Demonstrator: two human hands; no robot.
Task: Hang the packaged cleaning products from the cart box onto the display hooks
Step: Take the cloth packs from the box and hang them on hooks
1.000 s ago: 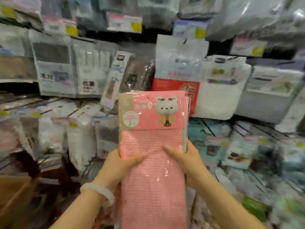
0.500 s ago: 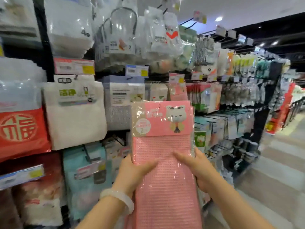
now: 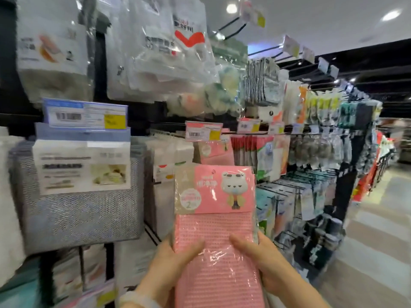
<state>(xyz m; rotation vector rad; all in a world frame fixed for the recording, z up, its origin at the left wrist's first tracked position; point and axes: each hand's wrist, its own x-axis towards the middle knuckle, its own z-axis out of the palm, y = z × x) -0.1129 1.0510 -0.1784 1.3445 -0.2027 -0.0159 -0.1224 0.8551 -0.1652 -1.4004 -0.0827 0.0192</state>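
I hold a stack of pink cloth packs (image 3: 214, 221) upright in front of me, each with a pink header card showing a cartoon bear. My left hand (image 3: 173, 261) grips the stack's left edge with the thumb across the front. On the stack's right edge sits my right hand (image 3: 260, 261), thumb also on the front. Just above and behind the stack, matching pink packs (image 3: 216, 151) hang on a display hook under a pink price tag (image 3: 203, 131). The cart box is out of view.
Grey mesh cloth packs (image 3: 75, 196) hang at the left under a blue price tag (image 3: 85, 114). Clear bagged products (image 3: 155, 47) hang above. Rows of hooked goods (image 3: 311, 141) run along the shelf to the right, beside an open aisle floor (image 3: 378, 241).
The view has swung right and up along the shelf, from low shelves to the hook row with matching pink packs. Both hands keep the same grip on the stack.
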